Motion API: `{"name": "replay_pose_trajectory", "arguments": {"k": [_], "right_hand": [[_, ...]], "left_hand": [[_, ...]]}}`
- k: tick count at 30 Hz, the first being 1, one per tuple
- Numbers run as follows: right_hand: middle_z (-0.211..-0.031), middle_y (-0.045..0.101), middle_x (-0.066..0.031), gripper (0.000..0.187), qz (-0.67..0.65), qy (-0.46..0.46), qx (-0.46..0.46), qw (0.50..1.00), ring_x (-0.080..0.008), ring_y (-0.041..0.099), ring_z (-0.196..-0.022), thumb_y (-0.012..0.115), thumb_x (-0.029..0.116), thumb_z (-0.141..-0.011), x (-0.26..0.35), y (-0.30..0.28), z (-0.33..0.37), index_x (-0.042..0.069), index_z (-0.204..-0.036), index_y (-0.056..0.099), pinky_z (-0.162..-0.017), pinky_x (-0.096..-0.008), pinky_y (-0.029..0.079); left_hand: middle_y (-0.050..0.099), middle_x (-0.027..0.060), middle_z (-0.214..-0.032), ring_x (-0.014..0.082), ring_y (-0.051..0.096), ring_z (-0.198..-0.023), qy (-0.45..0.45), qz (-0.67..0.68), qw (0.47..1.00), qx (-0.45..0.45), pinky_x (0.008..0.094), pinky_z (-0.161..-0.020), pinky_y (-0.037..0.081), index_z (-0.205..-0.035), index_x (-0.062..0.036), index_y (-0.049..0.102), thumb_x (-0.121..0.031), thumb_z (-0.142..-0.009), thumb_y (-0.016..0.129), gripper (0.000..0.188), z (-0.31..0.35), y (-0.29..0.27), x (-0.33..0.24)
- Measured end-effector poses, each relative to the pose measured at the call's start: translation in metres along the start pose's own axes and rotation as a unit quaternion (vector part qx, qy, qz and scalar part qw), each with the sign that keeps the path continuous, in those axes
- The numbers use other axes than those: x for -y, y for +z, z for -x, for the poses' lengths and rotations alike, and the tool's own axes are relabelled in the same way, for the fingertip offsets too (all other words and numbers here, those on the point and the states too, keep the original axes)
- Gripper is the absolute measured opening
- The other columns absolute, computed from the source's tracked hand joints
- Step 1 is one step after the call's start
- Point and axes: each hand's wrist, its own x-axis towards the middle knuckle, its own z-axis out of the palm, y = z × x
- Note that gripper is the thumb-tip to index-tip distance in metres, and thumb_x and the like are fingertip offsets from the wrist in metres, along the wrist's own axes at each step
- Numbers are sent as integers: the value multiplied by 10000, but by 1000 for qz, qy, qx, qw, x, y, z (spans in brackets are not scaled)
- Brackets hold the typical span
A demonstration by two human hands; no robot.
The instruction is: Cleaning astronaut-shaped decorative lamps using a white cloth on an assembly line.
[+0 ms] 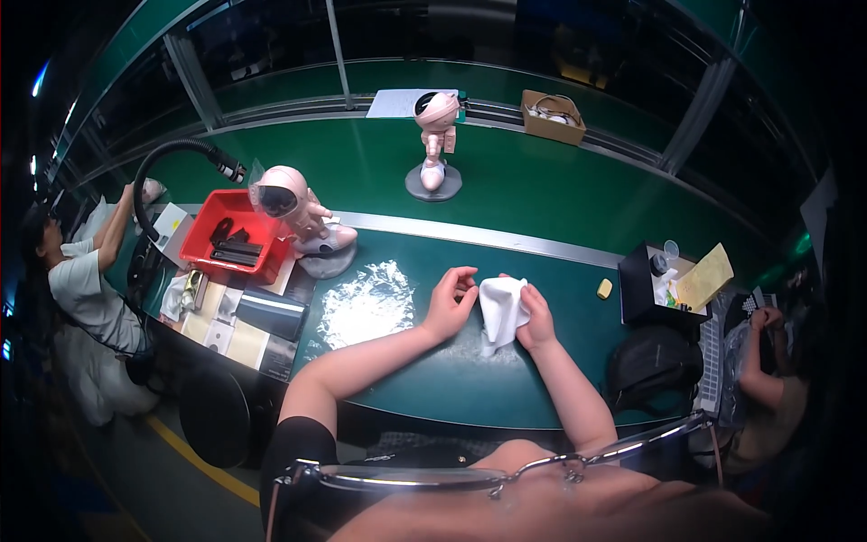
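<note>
A white cloth [503, 312] hangs from my right hand [537, 318], whose fingers are closed on its right edge. Just left of the cloth is my left hand [452, 304], its fingers loosely curved and apart, with nothing seen in them. Both hands are above the green table mat [433, 388]. Crinkled clear plastic film [366, 307] lies flat beside my left forearm. A pale pink astronaut figure [302, 217] on a round grey base stands beyond the film to the left. A similar figure [437, 140] stands farther back, on the green belt.
A red bin [200, 237] with black parts sits at the left, under a black flexible-necked lamp [144, 172]. On the right are a yellow piece [604, 288], a black box [634, 287] and a black bag [655, 366]. A cardboard box [553, 129] stands at the back. People work on both sides.
</note>
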Motion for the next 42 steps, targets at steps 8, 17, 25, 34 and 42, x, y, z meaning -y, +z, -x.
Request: {"name": "replay_pose_trajectory", "arguments": {"k": [8, 17, 25, 34, 42], "right_hand": [[-1050, 578, -85, 205, -96, 1, -25, 995, -188, 562, -970, 405, 157, -937, 0, -1, 0, 53, -1086, 501, -867, -327, 439], [-1025, 574, -95, 317, 7, 21, 55, 998, -189, 576, -935, 565, 10, -813, -1, 0, 1, 17, -1118, 479, -819, -324, 470], [-973, 590, -95, 307, 43, 49, 31, 997, -182, 603, -852, 580, -7, -793, 6, 4, 1, -5, -1087, 493, -762, -308, 497], [-957, 591, -87, 279, 84, 43, 42, 995, -165, 601, -833, 582, -3, -795, 3, 3, 4, -7, -1063, 508, -739, -291, 496], [-956, 590, -85, 280, 104, 51, 40, 992, -161, 598, -837, 584, 0, -794, 5, 8, 4, -9, -1064, 509, -739, -290, 494]], "left_hand": [[493, 78, -907, 135, 530, -778, 92, -107, 990, -25, 230, -650, 451, -1052, -12, 514, -13, -789, 575, 269, 0, 6, -15], [491, 80, -943, 132, 549, -763, 85, -105, 991, 24, 231, -625, 450, -917, -14, 585, -14, -776, 588, 141, 6, 5, -18], [494, 75, -938, 131, 548, -754, 98, -118, 988, 5, 218, -586, 426, -887, -19, 571, -29, -764, 600, 127, 2, 6, -19], [498, 64, -929, 116, 546, -697, 88, -114, 990, 1, 220, -555, 417, -794, -21, 531, -33, -753, 612, 91, 5, 4, -15], [502, 65, -931, 111, 553, -704, 82, -107, 991, 4, 220, -560, 431, -794, -27, 537, -46, -749, 624, 100, 3, 3, -16]]}}
